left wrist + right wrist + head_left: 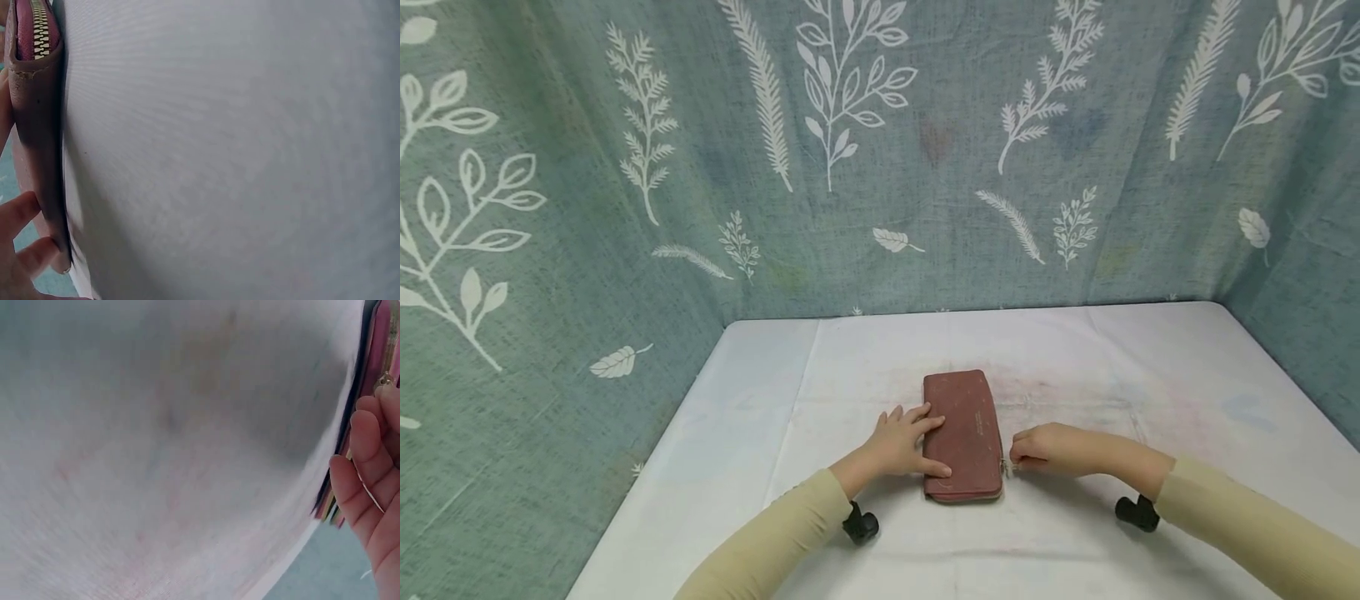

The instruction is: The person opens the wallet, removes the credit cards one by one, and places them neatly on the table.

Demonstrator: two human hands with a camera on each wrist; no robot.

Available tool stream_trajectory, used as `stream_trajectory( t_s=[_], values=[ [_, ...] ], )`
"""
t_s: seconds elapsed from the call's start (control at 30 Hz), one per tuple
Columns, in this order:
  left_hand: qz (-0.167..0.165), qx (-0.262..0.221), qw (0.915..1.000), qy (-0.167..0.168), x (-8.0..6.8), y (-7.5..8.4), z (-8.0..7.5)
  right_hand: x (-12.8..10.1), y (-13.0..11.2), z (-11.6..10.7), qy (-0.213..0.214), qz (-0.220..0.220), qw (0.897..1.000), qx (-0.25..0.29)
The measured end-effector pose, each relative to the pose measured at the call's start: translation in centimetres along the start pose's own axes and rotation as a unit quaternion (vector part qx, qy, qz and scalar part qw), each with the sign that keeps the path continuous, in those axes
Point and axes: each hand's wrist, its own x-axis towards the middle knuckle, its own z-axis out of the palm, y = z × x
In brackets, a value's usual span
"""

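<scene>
A reddish-brown long zip wallet (964, 425) lies flat on the white-covered table. My left hand (895, 443) rests on its left side, fingers spread over the cover and thumb near the lower edge. At the wallet's right edge, my right hand (1054, 448) pinches the zipper pull (385, 380) between thumb and curled forefinger. A pale tassel-like end (1007, 468) shows just below those fingertips. In the left wrist view, brass zipper teeth (40, 31) run along pink lining at the wallet's end. Layered edges inside the wallet show in the right wrist view.
The white tablecloth (850, 358) has faint stains and creases. A teal curtain (910, 267) with white leaf prints hangs behind and beside the table. Black wrist mounts (861, 525) sit below both forearms, close over the cloth.
</scene>
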Motion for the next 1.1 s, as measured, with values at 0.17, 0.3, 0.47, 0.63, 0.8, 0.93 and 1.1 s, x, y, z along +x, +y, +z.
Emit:
stream_trajectory(
  t_s=[0.17, 0.3, 0.47, 0.63, 0.8, 0.93, 1.1],
  values=[
    [0.003, 0.0, 1.0, -0.002, -0.1, -0.1, -0.1, -0.2, -1.7, 0.2, -0.023, 0.003, 1.0, 0.015],
    [0.003, -0.002, 1.0, -0.004, -0.2, -0.2, -0.1, -0.1, -3.1, 0.7, -0.017, 0.023, 0.999, 0.029],
    [0.003, 0.004, 1.0, 0.0, -0.2, -0.2, -0.1, 0.3, -4.8, 1.5, 0.008, 0.036, 0.999, 0.039],
    [0.006, 0.002, 1.0, 0.0, -0.2, -0.2, 0.1, 0.9, -5.8, 2.1, 0.015, 0.041, 0.997, 0.064],
    [0.007, -0.001, 1.0, 0.001, -0.2, -0.2, 0.3, 1.4, -6.2, 2.6, 0.018, 0.058, 0.993, 0.106],
    [0.006, 0.001, 1.0, 0.004, -0.3, -0.1, 0.1, 1.8, -6.5, 2.9, 0.039, 0.046, 0.991, 0.119],
    [0.007, 0.003, 1.0, 0.006, -0.3, -0.1, 0.1, 2.2, -7.0, 3.1, 0.05, 0.056, 0.989, 0.127]
  ],
)
